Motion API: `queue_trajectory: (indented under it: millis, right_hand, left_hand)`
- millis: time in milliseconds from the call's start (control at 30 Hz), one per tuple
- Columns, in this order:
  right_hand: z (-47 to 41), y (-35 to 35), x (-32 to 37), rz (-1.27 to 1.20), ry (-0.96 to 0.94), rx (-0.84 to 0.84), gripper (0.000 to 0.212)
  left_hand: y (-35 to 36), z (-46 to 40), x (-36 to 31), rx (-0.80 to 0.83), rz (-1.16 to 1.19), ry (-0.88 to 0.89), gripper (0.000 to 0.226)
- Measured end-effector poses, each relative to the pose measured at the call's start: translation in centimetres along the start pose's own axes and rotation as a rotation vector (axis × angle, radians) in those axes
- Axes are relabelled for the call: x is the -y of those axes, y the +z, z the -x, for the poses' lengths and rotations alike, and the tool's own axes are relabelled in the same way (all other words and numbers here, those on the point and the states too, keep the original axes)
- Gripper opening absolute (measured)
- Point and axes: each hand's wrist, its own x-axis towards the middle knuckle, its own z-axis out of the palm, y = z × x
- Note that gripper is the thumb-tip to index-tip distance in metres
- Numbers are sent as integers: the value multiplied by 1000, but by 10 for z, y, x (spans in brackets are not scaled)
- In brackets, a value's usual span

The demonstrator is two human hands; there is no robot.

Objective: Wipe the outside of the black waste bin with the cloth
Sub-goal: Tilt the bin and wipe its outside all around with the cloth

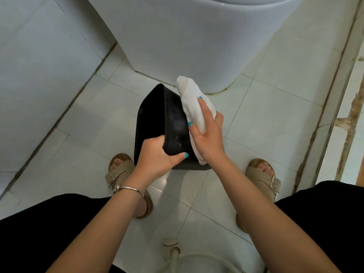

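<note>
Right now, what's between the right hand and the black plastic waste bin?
In the head view, a folded white cloth lies between the right hand and the bin.

Both forearms are bare; no sleeves are visible. The left hand (157,154) and right hand (208,133) have fingernails painted turquoise. The left wrist carries a thin silver bangle (131,189) with a small ornamental bead at one end. The legs are covered by a black garment (39,233), visible at both lower corners of the view. Each foot wears a beige open-toe sandal: left sandal (118,171), right sandal (264,178). Each sandal has wide straps and a metal buckle.
</note>
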Motion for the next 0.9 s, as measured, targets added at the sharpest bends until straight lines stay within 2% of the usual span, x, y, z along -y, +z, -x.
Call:
queue_trajectory:
  millis: [233,367,467,533,667,800,900]
  right_hand:
    - [16,10,24,-23,-180,98,67]
    - [4,2,5,19,-78,39,67]
    - [-3,-4,-7,46,41,-10,65]
    - [-1,-4,-6,36,46,-8,66]
    - [10,5,19,-13,-44,25,69]
    - [22,14,41,-112,-188,64,68]
    - [17,12,36,-90,-170,36,69]
  left_hand:
    - [-4,-4,6,59,6,65,39]
    - [-3,-3,6,57,-41,67,40]
    - [0,-2,4,123,-39,53,43]
    - [1,-2,3,168,-33,58,49]
    - [-1,-3,3,175,24,101,47]
    - [-2,-3,1,157,114,142,55]
    - [-2,-4,4,145,106,131,49]
